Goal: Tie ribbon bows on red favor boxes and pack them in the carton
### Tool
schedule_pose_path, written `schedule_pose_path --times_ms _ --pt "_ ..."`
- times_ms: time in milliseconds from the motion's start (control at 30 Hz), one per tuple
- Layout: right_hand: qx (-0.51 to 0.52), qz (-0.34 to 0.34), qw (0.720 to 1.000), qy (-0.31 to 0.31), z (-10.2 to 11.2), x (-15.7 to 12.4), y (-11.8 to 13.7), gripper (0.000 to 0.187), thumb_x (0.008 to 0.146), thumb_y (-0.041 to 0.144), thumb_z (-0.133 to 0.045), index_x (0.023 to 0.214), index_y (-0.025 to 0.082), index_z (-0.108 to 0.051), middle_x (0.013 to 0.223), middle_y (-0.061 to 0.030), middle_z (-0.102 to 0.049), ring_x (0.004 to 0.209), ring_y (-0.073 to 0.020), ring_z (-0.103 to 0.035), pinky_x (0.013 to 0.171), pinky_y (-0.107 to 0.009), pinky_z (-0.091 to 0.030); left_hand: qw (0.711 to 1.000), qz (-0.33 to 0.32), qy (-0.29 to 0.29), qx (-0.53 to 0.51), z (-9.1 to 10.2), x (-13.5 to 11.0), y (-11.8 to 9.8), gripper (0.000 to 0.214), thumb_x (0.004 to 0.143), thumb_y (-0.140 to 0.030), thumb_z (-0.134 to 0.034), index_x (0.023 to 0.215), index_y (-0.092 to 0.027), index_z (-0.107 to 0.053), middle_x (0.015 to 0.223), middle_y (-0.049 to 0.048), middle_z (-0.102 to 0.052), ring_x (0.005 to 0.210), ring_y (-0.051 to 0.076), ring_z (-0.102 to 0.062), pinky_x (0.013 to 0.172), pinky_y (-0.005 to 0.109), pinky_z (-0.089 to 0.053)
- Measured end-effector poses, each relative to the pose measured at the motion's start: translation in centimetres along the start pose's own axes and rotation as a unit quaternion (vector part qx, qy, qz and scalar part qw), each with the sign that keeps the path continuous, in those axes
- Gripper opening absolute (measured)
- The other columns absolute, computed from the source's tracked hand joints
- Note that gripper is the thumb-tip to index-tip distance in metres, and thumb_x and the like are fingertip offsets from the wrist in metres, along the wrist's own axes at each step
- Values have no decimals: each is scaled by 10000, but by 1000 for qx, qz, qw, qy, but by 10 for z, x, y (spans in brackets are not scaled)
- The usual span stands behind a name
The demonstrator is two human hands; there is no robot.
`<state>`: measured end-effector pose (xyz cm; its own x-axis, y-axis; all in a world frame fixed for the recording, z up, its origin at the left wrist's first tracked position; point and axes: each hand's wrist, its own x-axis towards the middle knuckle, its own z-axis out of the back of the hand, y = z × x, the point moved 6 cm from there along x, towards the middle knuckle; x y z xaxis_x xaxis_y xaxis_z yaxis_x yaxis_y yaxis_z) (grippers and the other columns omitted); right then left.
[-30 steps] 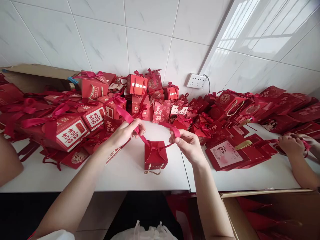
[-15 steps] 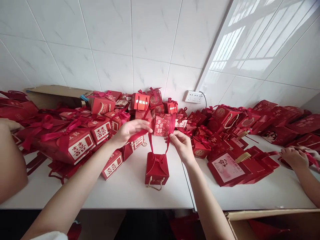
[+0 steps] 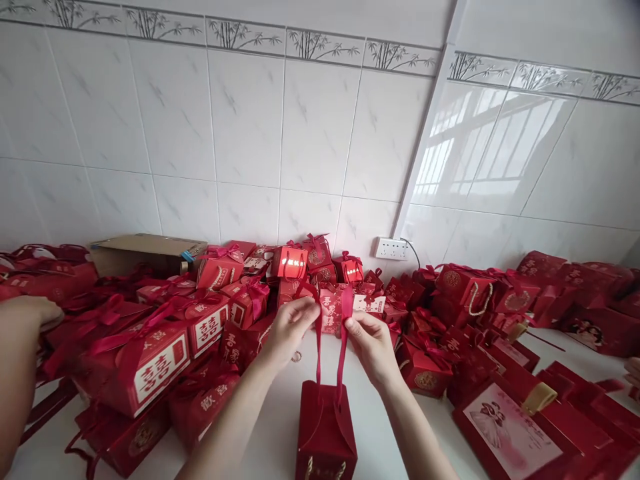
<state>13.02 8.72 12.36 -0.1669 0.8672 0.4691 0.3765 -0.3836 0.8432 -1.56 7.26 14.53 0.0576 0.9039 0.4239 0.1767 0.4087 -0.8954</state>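
Note:
A small red gift box (image 3: 326, 430) with gold rope handles stands on the white table in front of me. Two ends of a dark red ribbon (image 3: 342, 363) rise from its folded top. My left hand (image 3: 296, 328) pinches one end, and my right hand (image 3: 369, 340) pinches the other between thumb and finger. Both ends are held up above the box, roughly parallel and a little apart. The box's lower edge is cut off by the frame.
Heaps of red gift boxes (image 3: 160, 367) lie left, with a cardboard box (image 3: 145, 252) behind. More boxes (image 3: 460, 293) and flat red bags (image 3: 510, 427) lie right. A power strip (image 3: 391, 249) is on the tiled wall. Another person's arm (image 3: 20, 360) reaches in at left; another's fingers show at right.
The view has tilted up, so the table sits lower in the frame. My left hand has come closer to my right, and the ribbon ends now run straighter upward.

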Motion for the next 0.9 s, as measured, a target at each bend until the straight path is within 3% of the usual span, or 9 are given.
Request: schedule_pose_path --times_ms 167,333,467,567,700,900 --pt "82 1 996 47 -16 8 -1 158 740 350 -738 733 206 -675 636 17 -640 596 -143 -594 654 -305 -489 995 28 63 -65 -24 5 6 392 749 -527 -644 655 -154 -565 561 -26 -504 487 86 -464 476 214 -390" --pt "143 -21 987 74 -31 12 -14 139 792 337 -695 742 212 -661 599 28 -611 537 -119 -570 612 -274 -487 994 56 26 -86 -7 9 26 422 759 -549 -630 664 -146 -546 544 -31 -486 454 62 -425 422 185 -297" --pt "165 -54 981 92 -37 10 -23 194 784 373 -695 714 202 -639 564 29 -579 482 -116 -530 552 -272 -480 994 79 59 -48 -1 4 31 400 807 -530 -589 708 -144 -568 577 -11 -508 466 70 -432 395 183 -208" --pt "169 -62 980 84 -33 8 -20 209 780 374 -701 693 197 -631 567 32 -563 488 -107 -510 541 -260 -467 991 54 85 -83 -6 1 22 374 834 -492 -580 691 -146 -572 562 -17 -503 472 65 -433 439 186 -272" --pt "150 -8 987 61 -20 5 -5 192 778 360 -711 684 205 -646 589 30 -554 572 -108 -505 569 -240 -443 976 26 92 -195 -15 0 10 354 824 -449 -618 650 -144 -567 546 -38 -468 458 50 -433 517 207 -391" --pt "82 51 994 59 -11 -2 9 89 784 326 -717 762 242 -699 718 7 -605 675 -124 -547 646 -266 -452 954 118 126 -243 -34 -5 19 316 792 -400 -672 660 -136 -559 504 -50 -443 400 33 -387 413 167 -360"
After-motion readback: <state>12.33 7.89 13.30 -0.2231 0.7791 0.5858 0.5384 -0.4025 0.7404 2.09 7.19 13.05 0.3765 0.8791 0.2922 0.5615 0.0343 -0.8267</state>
